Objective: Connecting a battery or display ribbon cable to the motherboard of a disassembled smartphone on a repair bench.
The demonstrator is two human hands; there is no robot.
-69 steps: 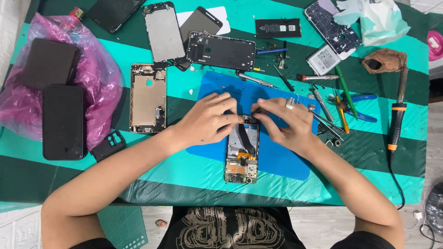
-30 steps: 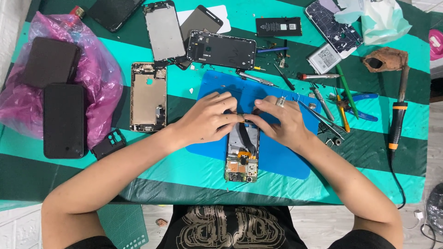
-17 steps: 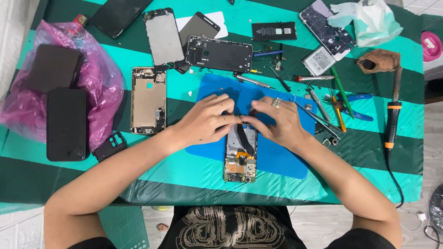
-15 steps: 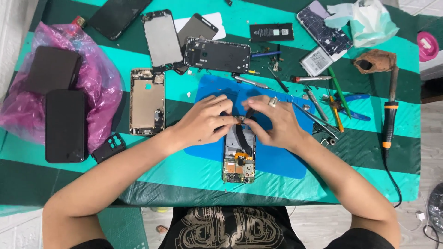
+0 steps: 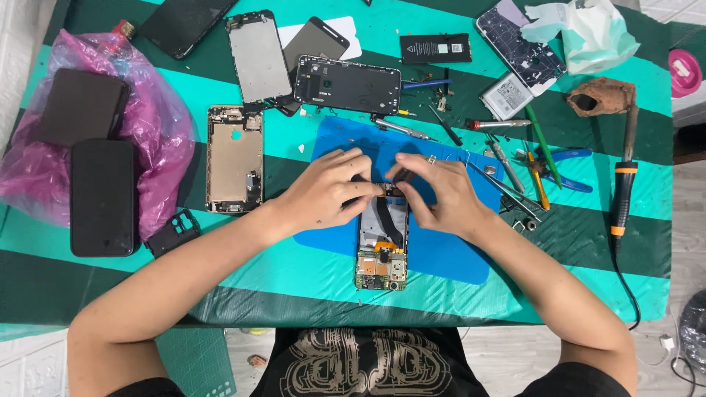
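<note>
An opened phone (image 5: 382, 246) with its circuit board and a black flex cable exposed lies on a blue work mat (image 5: 441, 254). My left hand (image 5: 327, 190) rests on the phone's upper left edge, fingers pinched at its top end. My right hand (image 5: 435, 192) meets it from the right, with fingertips pressed on the same top end. Both hands cover the phone's upper part, so what the fingers pinch is hidden.
Several phone frames, screens and batteries lie at the back, such as a gold frame (image 5: 234, 158) and a black back cover (image 5: 347, 85). Two dark phones (image 5: 101, 197) sit on a pink bag at left. Screwdrivers, tweezers (image 5: 507, 187) and a soldering iron (image 5: 624, 191) lie right.
The camera view has shifted slightly. My right hand has moved a little left and up, closer to my left hand at the phone's top end. The phone stays on the mat.
</note>
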